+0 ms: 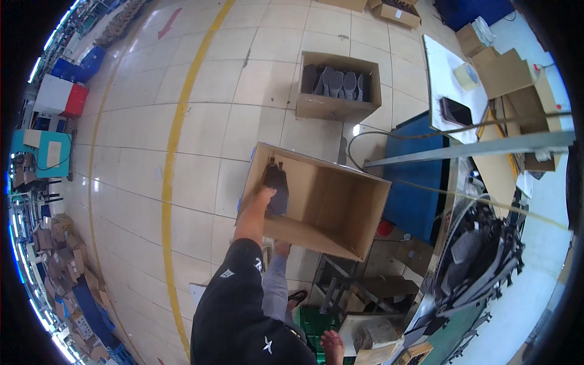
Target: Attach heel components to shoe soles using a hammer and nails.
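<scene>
My left hand [266, 193] reaches down into an open cardboard box [322, 240]. Its fingers are closed on a dark grey, flat, paddle-shaped part [278, 205], which lies against the box's left wall. Narrow prongs stick out at the part's far end. The rest of that box shows bare brown cardboard. At the lower edge, my right hand [331, 344] is held beside my body, with loosely bent fingers apart and nothing seen in them. A green crate [313, 319] is close to it.
Beyond stands another carton [339, 109] packed with similar grey parts. To the right, a pile of dark grey parts [477, 261] lies on a workbench. A metal beam [474, 149] and cable cross above a blue panel [413, 176]. A yellow floor line [173, 140] runs along the left.
</scene>
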The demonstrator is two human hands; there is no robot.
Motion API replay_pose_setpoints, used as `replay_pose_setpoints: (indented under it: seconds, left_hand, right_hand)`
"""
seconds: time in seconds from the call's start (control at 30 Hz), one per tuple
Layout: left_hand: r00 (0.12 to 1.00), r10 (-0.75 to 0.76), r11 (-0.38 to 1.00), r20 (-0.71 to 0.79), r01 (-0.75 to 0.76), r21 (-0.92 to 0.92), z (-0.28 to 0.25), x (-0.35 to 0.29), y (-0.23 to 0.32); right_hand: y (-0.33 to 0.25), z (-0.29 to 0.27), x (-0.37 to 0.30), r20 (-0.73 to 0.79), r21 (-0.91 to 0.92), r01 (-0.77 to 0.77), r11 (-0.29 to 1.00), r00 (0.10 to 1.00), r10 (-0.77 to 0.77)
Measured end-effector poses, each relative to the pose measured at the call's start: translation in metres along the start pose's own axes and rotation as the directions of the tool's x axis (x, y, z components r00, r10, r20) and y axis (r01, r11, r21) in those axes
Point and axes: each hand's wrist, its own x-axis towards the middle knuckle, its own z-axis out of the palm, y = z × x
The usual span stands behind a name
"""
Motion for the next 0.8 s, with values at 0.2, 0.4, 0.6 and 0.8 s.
replay_pose_setpoints:
  seconds: [0.2,0.4,0.6,0.8]
  left_hand:
    - [0.977,-0.100,0.898,0.189,0.171,-0.405,0.053,0.005,0.003]
    - [0.947,-0.243,0.936,-0.211,0.286,0.207,0.022,0.017,0.035]
    - [0.642,-0.520,0.842,-0.563,0.498,-0.210,0.024,-0.015,0.070]
    - [0.794,0.512,0.838,-0.329,-0.376,0.396,-0.005,-0.175,0.161]
  right_hand:
    - [-0.002,0.008,0.009,-0.033,-0.398,-0.006,0.917,0.999,-0.008]
    - [-0.030,0.066,0.034,-0.038,-0.654,-0.071,0.753,0.997,0.061]
    - [-0.012,0.061,0.027,-0.051,-0.517,-0.053,0.854,0.998,0.032]
    - [0.000,0.035,0.006,-0.098,-0.431,0.042,0.901,0.991,-0.093]
